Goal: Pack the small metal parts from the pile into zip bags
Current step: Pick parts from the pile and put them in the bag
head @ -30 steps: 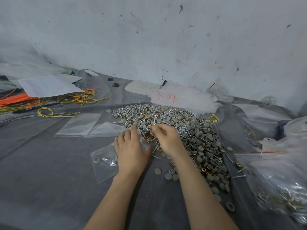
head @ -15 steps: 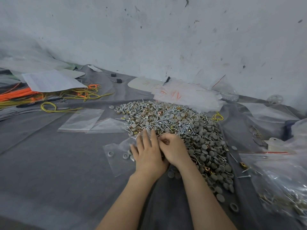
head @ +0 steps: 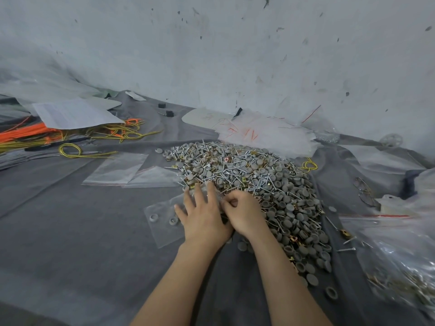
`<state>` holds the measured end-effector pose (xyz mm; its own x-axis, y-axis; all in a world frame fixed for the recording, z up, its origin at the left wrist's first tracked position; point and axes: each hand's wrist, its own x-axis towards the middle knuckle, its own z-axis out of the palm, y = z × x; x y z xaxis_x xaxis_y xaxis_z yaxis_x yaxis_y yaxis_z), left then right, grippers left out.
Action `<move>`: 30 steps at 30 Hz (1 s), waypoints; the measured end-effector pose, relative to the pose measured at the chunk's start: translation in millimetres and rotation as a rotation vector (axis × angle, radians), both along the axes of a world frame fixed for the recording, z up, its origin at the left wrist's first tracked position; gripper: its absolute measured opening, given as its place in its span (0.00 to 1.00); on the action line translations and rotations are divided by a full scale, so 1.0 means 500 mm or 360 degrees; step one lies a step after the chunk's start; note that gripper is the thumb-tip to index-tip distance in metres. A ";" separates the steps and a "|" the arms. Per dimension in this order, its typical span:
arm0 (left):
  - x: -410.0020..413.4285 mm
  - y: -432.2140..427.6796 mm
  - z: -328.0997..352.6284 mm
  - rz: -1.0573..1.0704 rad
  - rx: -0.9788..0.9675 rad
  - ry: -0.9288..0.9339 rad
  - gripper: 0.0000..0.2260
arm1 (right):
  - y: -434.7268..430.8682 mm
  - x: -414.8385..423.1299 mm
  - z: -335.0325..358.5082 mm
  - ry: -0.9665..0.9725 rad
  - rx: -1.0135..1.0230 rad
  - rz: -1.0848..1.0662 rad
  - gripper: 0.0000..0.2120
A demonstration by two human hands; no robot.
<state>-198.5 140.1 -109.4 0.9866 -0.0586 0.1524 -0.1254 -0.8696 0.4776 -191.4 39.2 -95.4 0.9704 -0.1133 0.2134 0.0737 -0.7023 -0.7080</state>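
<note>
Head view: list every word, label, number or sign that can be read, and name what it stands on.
No text is legible.
White printed paper sheet, far left: faint grey lines of print, too blurred to read.
Crumpled white plastic sheet behind the pile: thin red strokes, which cannot be read as letters or numbers.

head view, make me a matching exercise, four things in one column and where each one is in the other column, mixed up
Things:
1 left hand
2 pile of parts
3 yellow wire loop
4 empty zip bags

Places:
a far left, by the orange cables
b fingers spread on a zip bag holding a few parts
c between the yellow wire loop and the pile of parts
d beyond and right of the hands

Pairs: 1-b, 2-d, 3-a, 4-c
</note>
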 end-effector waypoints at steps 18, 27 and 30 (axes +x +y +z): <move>-0.018 -0.018 0.013 -0.0499 -0.0119 -0.0491 0.32 | 0.000 -0.009 0.010 0.0008 0.0299 -0.0012 0.06; -0.020 -0.017 0.013 -0.0555 -0.0252 -0.0498 0.32 | 0.000 -0.009 0.008 0.0022 0.0251 -0.0021 0.07; -0.022 -0.016 0.014 -0.0580 -0.0327 -0.0460 0.33 | 0.000 -0.009 0.009 0.0031 0.0250 -0.0030 0.07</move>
